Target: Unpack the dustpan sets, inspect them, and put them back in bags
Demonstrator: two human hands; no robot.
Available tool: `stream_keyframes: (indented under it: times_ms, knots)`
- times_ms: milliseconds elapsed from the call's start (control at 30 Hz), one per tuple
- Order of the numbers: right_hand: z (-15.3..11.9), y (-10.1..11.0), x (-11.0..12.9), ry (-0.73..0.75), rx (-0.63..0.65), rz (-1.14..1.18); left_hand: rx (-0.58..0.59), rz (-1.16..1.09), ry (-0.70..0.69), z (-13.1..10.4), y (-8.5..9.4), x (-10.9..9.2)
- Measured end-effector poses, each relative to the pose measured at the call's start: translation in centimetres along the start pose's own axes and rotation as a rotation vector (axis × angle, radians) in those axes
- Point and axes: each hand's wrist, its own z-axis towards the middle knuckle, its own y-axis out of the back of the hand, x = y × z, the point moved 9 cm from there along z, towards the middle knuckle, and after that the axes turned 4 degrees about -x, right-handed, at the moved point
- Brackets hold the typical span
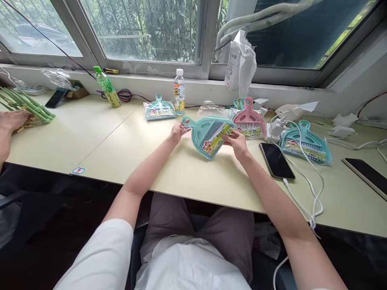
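Observation:
A turquoise dustpan and brush set with a colourful label is held tilted above the table, its handle to the left. My right hand grips its right edge by the label, thumb in front. At the handle end, my left hand is closed on what looks like clear plastic wrapping; its fingertips are partly hidden. Just behind the right hand stands a pink dustpan and brush set. Another wrapped turquoise set lies behind the held one, and a further turquoise set lies to the right.
A clear drink bottle and a green bottle stand at the back. A phone with white cables lies right, near a second phone. At far left, another person's hand touches green stalks.

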Motion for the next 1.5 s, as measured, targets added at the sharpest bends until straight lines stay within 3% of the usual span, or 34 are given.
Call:
stream_keyframes:
  times_ms: [200,400,500,567,667,767,867,933,1000,1100,1200,1267,1367,1500]
  knots:
    - [-0.4,-0.8,-0.3,-0.049,0.058,-0.003,0.184,0.108,-0.083,-0.9,0.0,-3.3]
    - [-0.2,-0.7,-1.7,-0.131,0.100,-0.011,0.274,0.583,-0.111,-2.3,-2.1,-2.1]
    - [0.0,-0.3,-2.0,-0.147,0.087,-0.020,0.263,0.593,-0.168,-1.8,-2.3,-1.5]
    - [0.1,-0.1,-1.8,-0.132,0.076,-0.012,0.132,0.542,-0.217,-0.6,-0.9,-1.9]
    - [0.5,0.5,-1.4,-0.087,0.018,0.008,-0.183,0.560,-0.257,0.9,3.1,-3.0]
    - [0.8,1.6,-1.3,-0.051,-0.072,0.034,-0.473,0.765,-0.317,0.8,7.0,-5.4]
    - [0.8,2.1,-1.6,-0.025,-0.128,0.072,-0.694,1.033,-0.443,-0.2,8.8,-8.6]
    - [0.6,2.1,-2.0,-0.009,-0.155,0.100,-0.732,1.171,-0.537,-0.4,8.2,-9.9]
    - [0.3,1.9,-2.5,0.003,-0.195,0.123,-0.659,1.275,-0.635,0.0,6.3,-10.1]
    - [-0.3,1.7,-3.1,0.009,-0.280,0.134,-0.422,1.400,-0.782,1.0,2.0,-8.6]
    - [-0.5,1.2,-3.3,0.021,-0.301,0.114,-0.121,1.476,-0.874,1.2,-2.5,-5.8]
    - [-0.5,1.0,-3.3,0.032,-0.289,0.088,0.012,1.489,-0.903,0.8,-4.4,-4.3]
    - [-0.5,1.2,-3.3,0.035,-0.287,0.070,-0.043,1.471,-0.917,0.1,-4.5,-4.1]
    - [-0.4,1.5,-3.5,0.033,-0.281,0.047,-0.255,1.399,-0.843,-0.5,-1.8,-5.2]
